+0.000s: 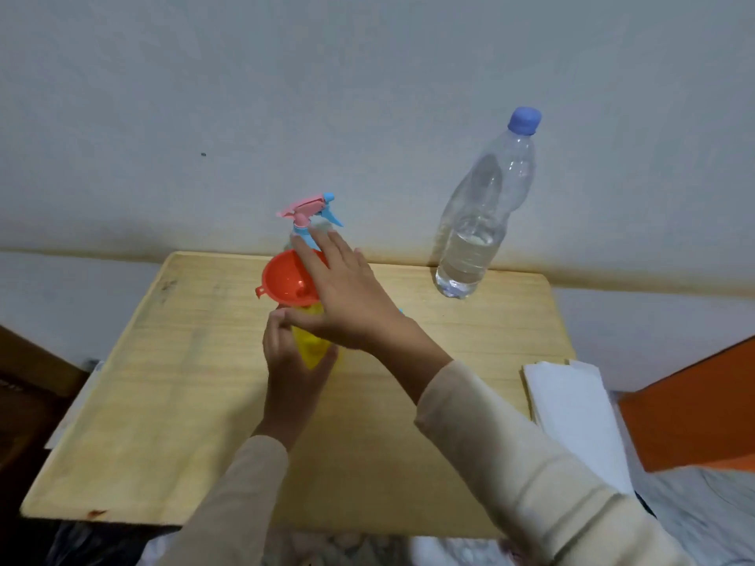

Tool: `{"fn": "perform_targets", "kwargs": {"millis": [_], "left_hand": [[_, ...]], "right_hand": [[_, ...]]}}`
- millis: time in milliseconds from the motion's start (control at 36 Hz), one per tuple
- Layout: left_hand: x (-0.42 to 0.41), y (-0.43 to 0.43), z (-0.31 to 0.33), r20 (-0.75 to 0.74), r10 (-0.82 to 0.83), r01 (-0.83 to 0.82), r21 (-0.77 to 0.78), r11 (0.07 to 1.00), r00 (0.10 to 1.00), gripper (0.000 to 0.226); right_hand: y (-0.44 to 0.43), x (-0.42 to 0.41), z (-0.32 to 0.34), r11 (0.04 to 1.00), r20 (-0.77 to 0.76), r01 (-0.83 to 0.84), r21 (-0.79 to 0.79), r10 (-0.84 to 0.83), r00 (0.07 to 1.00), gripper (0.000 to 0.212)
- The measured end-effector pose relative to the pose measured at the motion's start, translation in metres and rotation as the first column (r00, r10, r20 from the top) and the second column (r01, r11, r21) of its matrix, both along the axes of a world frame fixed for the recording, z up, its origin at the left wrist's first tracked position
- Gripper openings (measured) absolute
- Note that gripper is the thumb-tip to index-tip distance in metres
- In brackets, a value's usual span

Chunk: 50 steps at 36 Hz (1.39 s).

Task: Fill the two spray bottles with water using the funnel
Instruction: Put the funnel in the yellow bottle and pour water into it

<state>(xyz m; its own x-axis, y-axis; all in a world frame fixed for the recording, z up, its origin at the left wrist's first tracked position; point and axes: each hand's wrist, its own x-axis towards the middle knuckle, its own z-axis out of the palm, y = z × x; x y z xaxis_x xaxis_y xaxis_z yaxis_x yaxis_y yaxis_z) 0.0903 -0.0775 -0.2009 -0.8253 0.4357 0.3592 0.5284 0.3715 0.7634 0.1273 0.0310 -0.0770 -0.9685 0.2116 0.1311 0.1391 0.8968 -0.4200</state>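
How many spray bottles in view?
2: yellow spray bottle mid-table, gripped by the left hand, under the orange funnel; second spray bottle, pink head, just behind it, body mostly hidden by the right hand.

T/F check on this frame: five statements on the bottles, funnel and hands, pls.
1. The water bottle is capped. True.
2. The funnel sits on top of the yellow spray bottle. True.
3. The left hand holds the water bottle. False: it grips the yellow spray bottle.
4. The water bottle lies on its side. False: it stands upright at the back right of the table.
5. The right hand reaches over the funnel, fingers straight. True.
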Motion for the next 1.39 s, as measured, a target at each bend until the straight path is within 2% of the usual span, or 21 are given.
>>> {"fn": "perform_targets", "kwargs": {"millis": [83, 139, 222, 278, 333, 417, 500, 611, 750, 833, 972, 1194, 1389], "left_hand": [[0.036, 0.002, 0.015, -0.04, 0.114, -0.113, 0.029, 0.993, 0.993, 0.077], [0.059, 0.008, 0.027, -0.049, 0.108, -0.105, 0.058, 0.993, 0.993, 0.072], [0.078, 0.036, 0.044, -0.059, -0.026, 0.031, 0.09, 0.995, 0.998, 0.068], [0.076, 0.068, 0.06, 0.001, -0.12, 0.119, 0.135, 0.984, 0.993, 0.07], [0.066, 0.106, 0.079, 0.032, -0.192, 0.184, 0.159, 0.97, 0.981, 0.073], [0.046, 0.163, 0.103, -0.016, -0.296, 0.294, 0.181, 0.939, 0.955, 0.075], [0.03, 0.206, 0.122, 0.045, -0.41, 0.396, 0.186, 0.899, 0.911, 0.083], [0.013, 0.249, 0.13, 0.117, -0.448, 0.424, 0.187, 0.886, 0.886, 0.096], [0.005, 0.268, 0.122, 0.177, -0.492, 0.456, 0.208, 0.865, 0.852, 0.099], [0.003, 0.268, 0.118, 0.221, -0.505, 0.451, 0.252, 0.856, 0.834, 0.091], [0.02, 0.257, 0.116, 0.209, -0.549, 0.486, 0.287, 0.825, 0.809, 0.082], [0.067, 0.214, 0.128, 0.3, -0.601, 0.51, 0.331, 0.794, 0.741, 0.083], [0.121, 0.166, 0.125, 0.315, -0.596, 0.503, 0.331, 0.798, 0.738, 0.081]], "right_hand": [[0.023, 0.036, 0.006, 1.0, -0.134, 0.01, -0.027, -0.013, 0.991, 0.079], [0.044, 0.061, 0.005, 0.995, -0.194, 0.067, -0.069, -0.079, 0.978, 0.07], [0.079, 0.094, -0.009, 0.972, -0.205, 0.18, -0.151, -0.209, 0.956, 0.063], [0.102, 0.106, -0.022, 0.936, -0.224, 0.271, -0.226, -0.32, 0.92, 0.061], [0.125, 0.11, -0.033, 0.879, -0.243, 0.381, -0.287, -0.452, 0.858, 0.064], [0.154, 0.106, -0.045, 0.778, -0.26, 0.531, -0.336, -0.618, 0.741, 0.069], [0.176, 0.094, -0.057, 0.712, -0.198, 0.586, -0.387, -0.685, 0.701, 0.084], [0.202, 0.068, -0.065, 0.646, -0.116, 0.575, -0.502, -0.709, 0.696, 0.097], [0.217, 0.049, -0.062, 0.624, -0.17, 0.471, -0.623, -0.697, 0.697, 0.073], [0.216, 0.052, -0.065, 0.601, -0.185, 0.491, -0.63, -0.731, 0.657, 0.076], [0.205, 0.068, -0.065, 0.569, -0.183, 0.507, -0.647, -0.762, 0.621, 0.063], [0.16, 0.121, -0.063, 0.549, -0.17, 0.554, -0.626, -0.789, 0.59, 0.059], [0.11, 0.178, -0.057, 0.514, -0.119, 0.586, -0.627, -0.806, 0.58, 0.059]]}}
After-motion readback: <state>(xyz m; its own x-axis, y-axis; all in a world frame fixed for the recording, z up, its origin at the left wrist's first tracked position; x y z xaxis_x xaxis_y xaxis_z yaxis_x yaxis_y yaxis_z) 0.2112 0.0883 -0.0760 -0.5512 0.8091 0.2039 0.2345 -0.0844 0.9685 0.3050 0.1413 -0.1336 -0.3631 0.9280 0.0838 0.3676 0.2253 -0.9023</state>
